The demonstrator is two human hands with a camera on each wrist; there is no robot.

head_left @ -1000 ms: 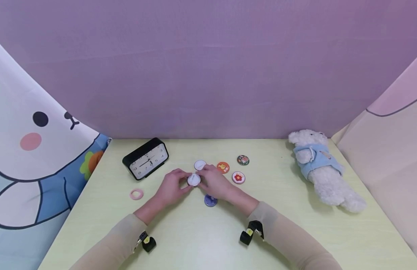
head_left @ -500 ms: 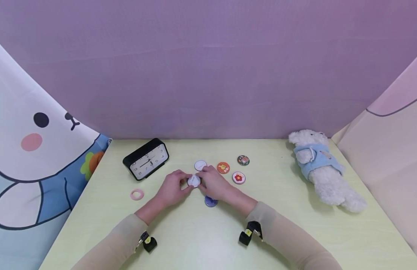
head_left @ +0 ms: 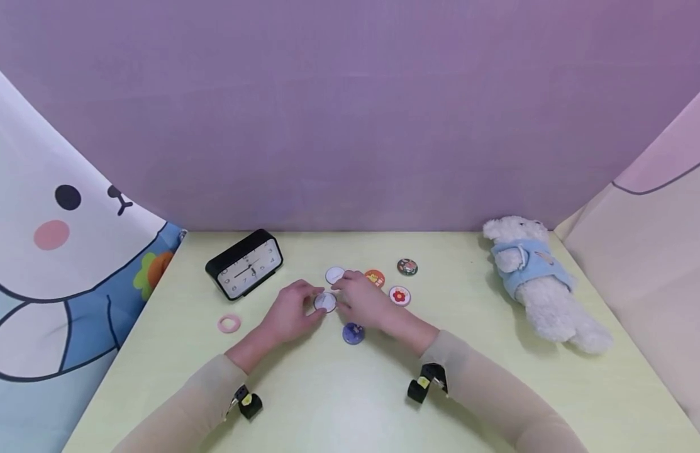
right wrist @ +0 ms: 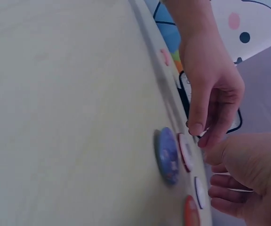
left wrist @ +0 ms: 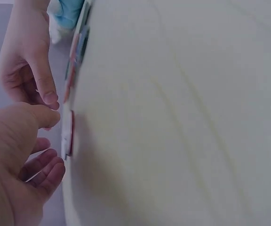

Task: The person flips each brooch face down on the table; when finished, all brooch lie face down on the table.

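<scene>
Left hand [head_left: 291, 309], right hand [head_left: 363, 301]: each grip relaxed beside one white badge [head_left: 325, 302]; six badges [head_left: 399, 296].

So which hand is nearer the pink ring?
Left. In the head view, the left hand lies right of the pink ring; the right hand is farther right, beyond the white badge between the hands.

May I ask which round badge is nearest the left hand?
The white badge between the left hand and right hand; the other white badge lies farther back, the rest farther right.
</scene>
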